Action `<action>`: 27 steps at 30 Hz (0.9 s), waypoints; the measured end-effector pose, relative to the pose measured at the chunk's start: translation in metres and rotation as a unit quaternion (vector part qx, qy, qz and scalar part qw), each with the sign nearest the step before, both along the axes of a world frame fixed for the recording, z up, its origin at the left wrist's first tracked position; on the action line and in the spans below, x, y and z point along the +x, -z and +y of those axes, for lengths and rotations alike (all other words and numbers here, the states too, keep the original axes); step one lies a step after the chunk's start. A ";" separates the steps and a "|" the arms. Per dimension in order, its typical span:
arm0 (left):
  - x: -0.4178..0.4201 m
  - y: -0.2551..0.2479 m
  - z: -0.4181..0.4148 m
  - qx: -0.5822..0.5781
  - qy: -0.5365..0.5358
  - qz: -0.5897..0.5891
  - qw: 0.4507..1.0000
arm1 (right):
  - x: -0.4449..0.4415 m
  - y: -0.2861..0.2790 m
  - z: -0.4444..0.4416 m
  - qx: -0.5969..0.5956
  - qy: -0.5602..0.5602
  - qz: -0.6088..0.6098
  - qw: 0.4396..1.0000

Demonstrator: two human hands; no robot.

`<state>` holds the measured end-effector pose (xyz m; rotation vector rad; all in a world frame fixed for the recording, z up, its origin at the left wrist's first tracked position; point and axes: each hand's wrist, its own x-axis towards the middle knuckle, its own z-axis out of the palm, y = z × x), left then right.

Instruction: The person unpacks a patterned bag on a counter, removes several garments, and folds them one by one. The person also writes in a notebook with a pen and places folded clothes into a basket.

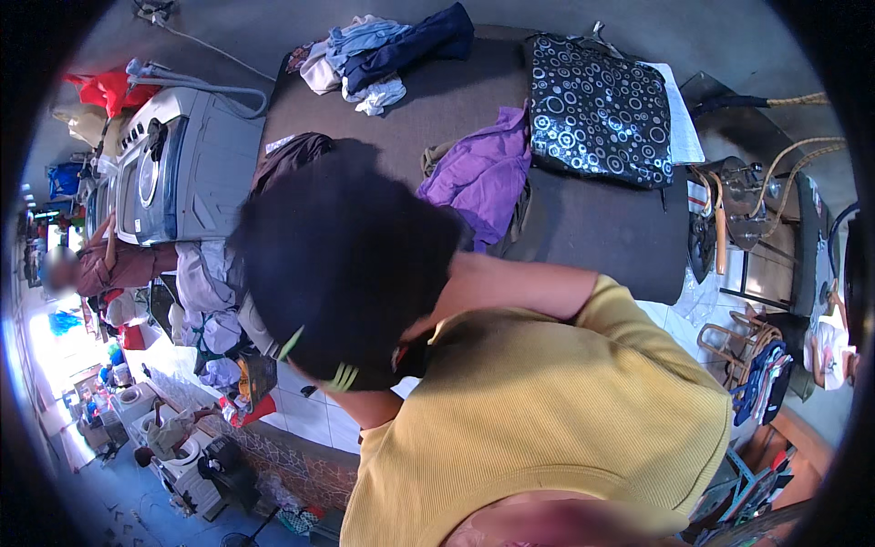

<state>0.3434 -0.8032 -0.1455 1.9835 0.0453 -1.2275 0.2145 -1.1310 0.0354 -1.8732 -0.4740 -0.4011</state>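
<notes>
A black garment [348,253] with green stripes near its lower edge hangs in front of my chest, blurred and bunched. My right hand [437,301] is at its right side, gripping the cloth, with the fingers partly hidden. My left forearm runs under the garment's lower edge, and the left hand is out of view behind it. Beyond lies a dark padded table [601,225]. On it are a crumpled purple garment [482,174], a dark garment [294,161] at the left and a pile of blue, navy and white clothes [389,55] at the far edge.
A black bag with white circles [598,113] lies on the table by white paper [677,116]. Left stands a washing machine [198,164], with heaped laundry [205,280] and a person [116,263] near it. A steam iron [711,225] with hoses is at the right, near a rattan chair [731,342].
</notes>
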 end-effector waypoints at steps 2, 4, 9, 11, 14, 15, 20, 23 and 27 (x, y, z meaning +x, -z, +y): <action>0.023 -0.003 -0.054 -0.206 -0.085 -0.032 0.974 | 0.018 0.042 -0.011 -0.006 0.074 0.048 0.996; 0.014 -0.008 -0.125 -0.280 0.032 -0.054 0.958 | 0.027 0.059 -0.039 0.089 0.253 0.033 0.963; -0.058 0.041 -0.249 -0.027 0.370 -0.387 0.844 | 0.014 0.282 -0.134 0.073 0.383 0.308 0.868; -0.058 0.051 -0.257 0.010 0.364 -0.392 0.845 | 0.018 0.242 -0.120 0.178 0.428 0.318 0.827; -0.044 0.026 -0.262 -0.125 0.209 -0.380 0.892 | 0.034 0.192 -0.109 0.090 0.363 0.278 0.885; -0.038 0.024 -0.261 -0.167 0.147 -0.408 0.885 | 0.042 0.168 -0.097 0.061 0.310 0.242 0.918; -0.022 0.013 -0.232 -0.332 -0.013 -0.286 0.899 | 0.065 0.052 -0.036 -0.092 -0.090 0.233 0.964; 0.008 0.000 -0.198 -0.366 -0.247 -0.183 0.879 | 0.085 0.034 -0.014 -0.011 -0.156 0.149 0.976; 0.040 -0.046 -0.102 -0.411 -0.546 -0.218 0.697 | 0.116 0.032 -0.014 0.036 -0.272 0.176 0.945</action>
